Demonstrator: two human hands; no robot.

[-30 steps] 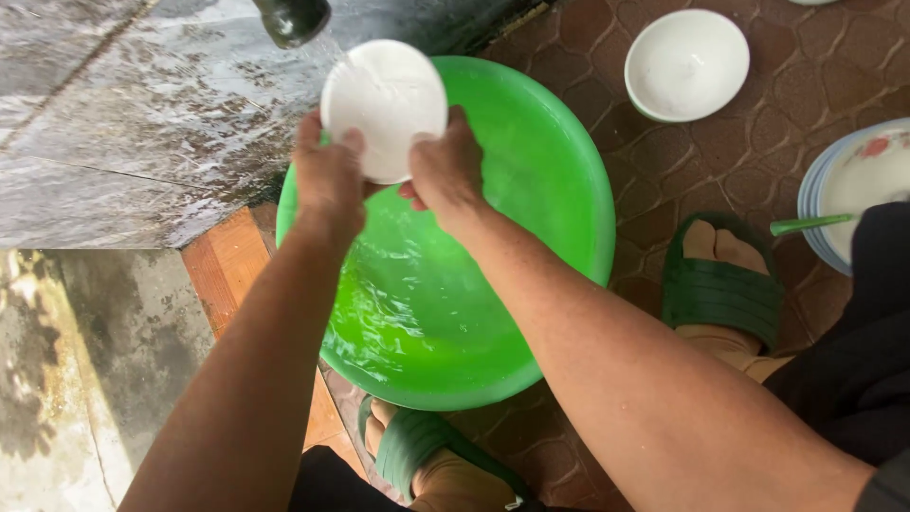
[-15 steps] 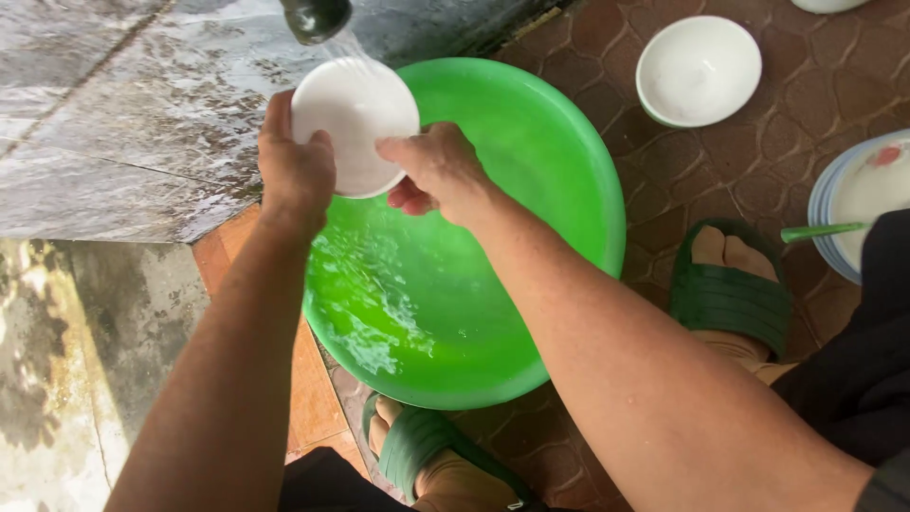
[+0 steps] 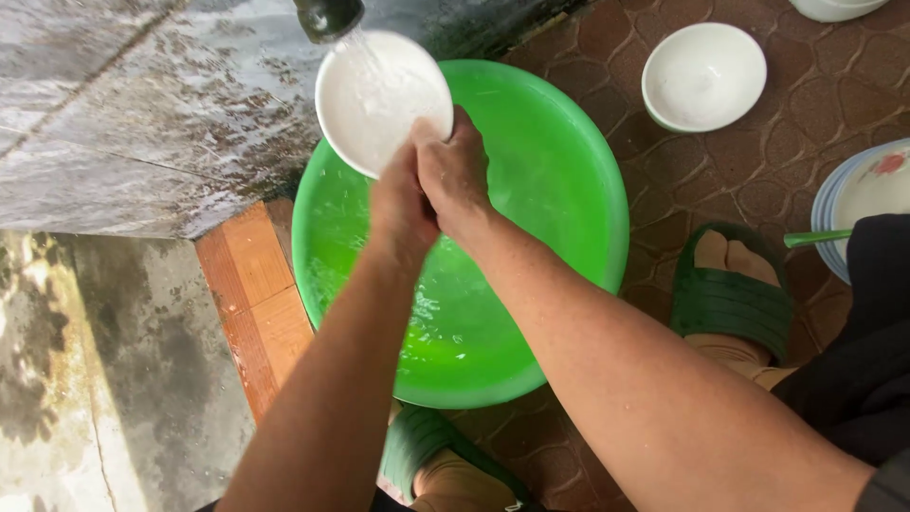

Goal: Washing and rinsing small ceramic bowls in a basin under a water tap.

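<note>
Both hands grip one white bowl [image 3: 379, 100] at its near rim: the left hand [image 3: 400, 204] and the right hand [image 3: 457, 175] are pressed together. The bowl is under the running tap [image 3: 328, 17], above the far-left edge of the green basin [image 3: 569, 171]. Another white bowl [image 3: 703, 76] sits far right.

tap [image 3: 327, 17]: cut off by top edge | plate stack [image 3: 858, 204]: partly behind knee

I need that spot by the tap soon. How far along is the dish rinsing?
Looks done: one clean white bowl sits on the tiles. In hand: the left hand and right hand hold a white dish under the running tap, above the green basin. Left: a plate stack with a green utensil and some residue waits at the right.
</note>
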